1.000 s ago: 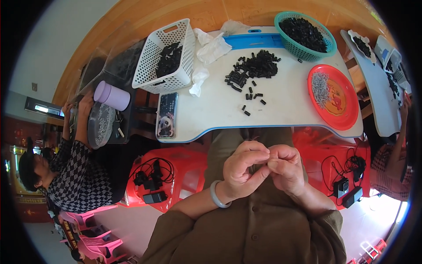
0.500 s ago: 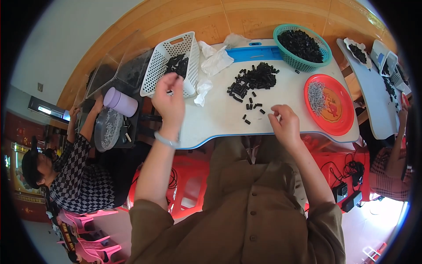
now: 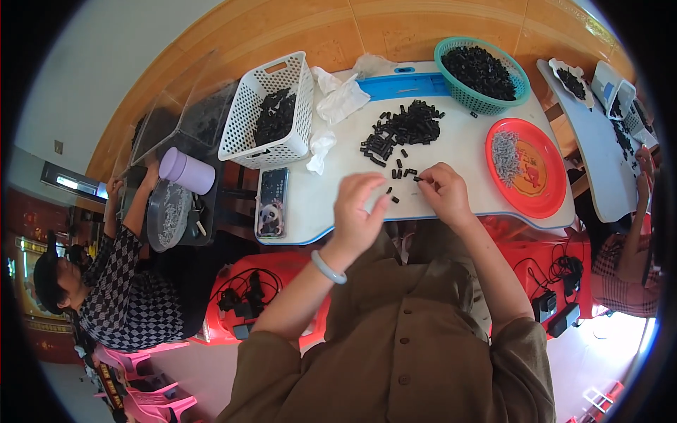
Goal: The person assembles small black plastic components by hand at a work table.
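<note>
Over the front of the white table (image 3: 303, 204), my left hand (image 3: 358, 215) has thumb and forefinger apart, holding nothing; a grey bangle circles its wrist. To its right, my right hand (image 3: 446, 194) pinches a small black cylinder-shaped piece (image 3: 417, 179) at its fingertips. Several loose black pieces (image 3: 393, 199) lie between and beyond the hands. Behind them is a heap of the same black pieces (image 3: 412, 123). On the right, a red plate (image 3: 557, 190) holds a cluster of small grey screw-like parts (image 3: 505, 155).
A white perforated basket (image 3: 234, 130) with black pieces stands at the left, a phone (image 3: 273, 202) in front of it. Crumpled tissues (image 3: 343, 100) lie beside the basket. A green basket (image 3: 486, 103) full of black pieces stands at the back right. Another person (image 3: 134, 282) works at far left.
My left hand has moved from above the white basket rightward to the table's front, uncovering the phone. My right hand has shifted slightly toward the loose pieces and taken one between its fingertips.
</note>
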Demonstrator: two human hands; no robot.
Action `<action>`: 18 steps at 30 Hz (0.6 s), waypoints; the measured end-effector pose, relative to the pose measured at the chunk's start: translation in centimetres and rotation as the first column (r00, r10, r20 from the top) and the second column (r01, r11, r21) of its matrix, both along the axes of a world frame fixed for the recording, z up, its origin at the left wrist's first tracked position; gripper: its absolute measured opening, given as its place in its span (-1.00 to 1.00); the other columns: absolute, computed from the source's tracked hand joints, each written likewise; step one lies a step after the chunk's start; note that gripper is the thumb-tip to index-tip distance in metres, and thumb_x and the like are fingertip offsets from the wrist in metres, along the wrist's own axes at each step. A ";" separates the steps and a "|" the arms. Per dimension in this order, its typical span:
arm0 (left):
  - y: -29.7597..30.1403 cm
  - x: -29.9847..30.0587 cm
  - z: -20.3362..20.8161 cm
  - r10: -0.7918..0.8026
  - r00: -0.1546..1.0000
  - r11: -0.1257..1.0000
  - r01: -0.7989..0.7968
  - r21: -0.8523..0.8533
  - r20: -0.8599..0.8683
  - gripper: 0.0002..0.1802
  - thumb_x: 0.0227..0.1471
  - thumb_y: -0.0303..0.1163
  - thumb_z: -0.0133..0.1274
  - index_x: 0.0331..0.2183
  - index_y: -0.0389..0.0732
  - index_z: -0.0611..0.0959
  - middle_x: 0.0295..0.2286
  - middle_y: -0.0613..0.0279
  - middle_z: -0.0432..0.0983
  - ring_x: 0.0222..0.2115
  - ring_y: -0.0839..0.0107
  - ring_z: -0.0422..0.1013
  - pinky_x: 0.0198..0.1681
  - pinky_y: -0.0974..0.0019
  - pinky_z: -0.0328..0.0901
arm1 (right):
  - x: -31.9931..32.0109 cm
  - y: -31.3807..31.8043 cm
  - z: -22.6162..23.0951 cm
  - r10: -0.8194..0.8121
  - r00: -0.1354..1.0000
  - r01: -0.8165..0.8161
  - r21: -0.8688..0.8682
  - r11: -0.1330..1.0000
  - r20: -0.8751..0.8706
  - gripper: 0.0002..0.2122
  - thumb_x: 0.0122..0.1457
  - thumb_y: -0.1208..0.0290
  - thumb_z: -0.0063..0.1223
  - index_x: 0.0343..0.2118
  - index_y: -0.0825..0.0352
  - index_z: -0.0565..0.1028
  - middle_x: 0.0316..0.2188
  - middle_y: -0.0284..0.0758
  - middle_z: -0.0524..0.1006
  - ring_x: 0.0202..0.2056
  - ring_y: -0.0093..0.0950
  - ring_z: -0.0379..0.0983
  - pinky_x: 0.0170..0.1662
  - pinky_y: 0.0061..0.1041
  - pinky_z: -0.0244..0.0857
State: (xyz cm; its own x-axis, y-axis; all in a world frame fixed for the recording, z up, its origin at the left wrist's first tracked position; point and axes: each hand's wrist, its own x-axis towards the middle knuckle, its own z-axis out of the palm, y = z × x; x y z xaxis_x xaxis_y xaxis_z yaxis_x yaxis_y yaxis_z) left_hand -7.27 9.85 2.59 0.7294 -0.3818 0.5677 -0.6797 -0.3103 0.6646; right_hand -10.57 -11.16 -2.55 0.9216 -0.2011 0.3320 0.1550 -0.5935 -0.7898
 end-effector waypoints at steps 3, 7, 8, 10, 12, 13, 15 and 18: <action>-1.7 -2.0 -0.1 -0.038 0.980 0.992 0.013 -0.126 -0.194 -0.70 -0.12 -0.53 0.18 -0.23 -0.25 0.58 -0.27 0.14 0.50 -0.31 0.27 0.42 -0.29 0.32 0.33 | -1.3 0.6 0.0 0.183 0.983 -0.144 0.615 0.775 0.000 -0.94 0.10 0.51 0.10 -0.37 0.37 0.51 -0.51 -0.45 0.43 -0.50 -0.63 0.34 -0.44 -0.62 0.24; -1.9 -3.3 2.5 -0.180 0.943 0.975 0.133 -0.179 -0.281 -0.67 -0.08 -0.54 0.19 -0.18 -0.28 0.59 -0.30 0.17 0.48 -0.37 0.46 0.39 -0.29 0.44 0.30 | -4.4 2.5 4.8 0.364 0.931 -0.154 0.909 0.388 0.003 -0.92 0.16 0.51 0.06 -0.33 0.41 0.50 -0.50 -0.48 0.42 -0.50 -0.69 0.29 -0.44 -0.68 0.20; -1.8 -3.4 2.6 -0.240 0.946 0.957 0.194 -0.216 -0.216 -0.65 -0.09 -0.54 0.20 -0.17 -0.26 0.59 -0.31 0.17 0.48 -0.37 0.46 0.39 -0.29 0.44 0.30 | -4.9 3.1 5.6 0.411 0.908 -0.213 0.939 0.271 0.088 -0.92 0.16 0.51 0.07 -0.32 0.40 0.49 -0.50 -0.46 0.43 -0.51 -0.69 0.29 -0.44 -0.70 0.18; -1.8 -3.9 3.3 -0.307 0.935 0.926 0.251 -0.284 -0.176 -0.64 -0.13 -0.56 0.24 -0.19 -0.23 0.62 -0.34 0.20 0.46 -0.38 0.46 0.37 -0.29 0.45 0.30 | -5.4 3.3 6.3 0.473 0.854 -0.287 0.954 0.084 0.216 -0.90 0.16 0.49 0.07 -0.30 0.39 0.50 -0.46 -0.42 0.46 -0.51 -0.67 0.29 -0.44 -0.71 0.18; -1.7 -4.5 4.7 -0.293 0.944 0.934 0.249 -0.255 -0.150 -0.67 -0.15 -0.57 0.24 -0.23 -0.23 0.63 -0.36 0.22 0.43 -0.42 0.47 0.38 -0.35 0.46 0.30 | -6.1 3.5 6.6 0.479 0.854 -0.259 0.965 0.047 0.206 -0.89 0.16 0.48 0.08 -0.30 0.39 0.50 -0.45 -0.42 0.46 -0.50 -0.66 0.29 -0.44 -0.70 0.19; -1.6 -4.7 5.1 -0.280 0.953 0.941 0.249 -0.230 -0.114 -0.70 -0.17 -0.59 0.25 -0.27 -0.22 0.65 -0.38 0.25 0.40 -0.45 0.48 0.38 -0.42 0.47 0.30 | -6.4 3.6 6.8 0.485 0.851 -0.237 0.971 0.016 0.200 -0.89 0.16 0.47 0.08 -0.29 0.39 0.51 -0.43 -0.41 0.47 -0.50 -0.65 0.30 -0.44 -0.69 0.20; -1.5 -5.2 5.6 -0.290 0.948 0.933 0.251 -0.258 -0.128 -0.71 -0.19 -0.61 0.26 -0.30 -0.24 0.65 -0.38 0.26 0.39 -0.46 0.50 0.38 -0.43 0.48 0.29 | -6.6 3.8 7.2 0.500 0.835 -0.248 0.968 -0.031 0.230 -0.87 0.16 0.44 0.10 -0.28 0.38 0.51 -0.41 -0.40 0.47 -0.47 -0.65 0.31 -0.43 -0.66 0.22; -1.3 -5.6 6.5 -0.343 0.935 0.905 0.305 -0.296 -0.085 -0.73 -0.21 -0.64 0.25 -0.34 -0.26 0.63 -0.37 0.23 0.43 -0.45 0.46 0.39 -0.42 0.46 0.29 | -6.8 3.8 7.2 0.553 0.783 -0.323 0.946 -0.032 0.286 -0.85 0.16 0.41 0.11 -0.29 0.38 0.51 -0.41 -0.40 0.46 -0.45 -0.65 0.31 -0.42 -0.66 0.22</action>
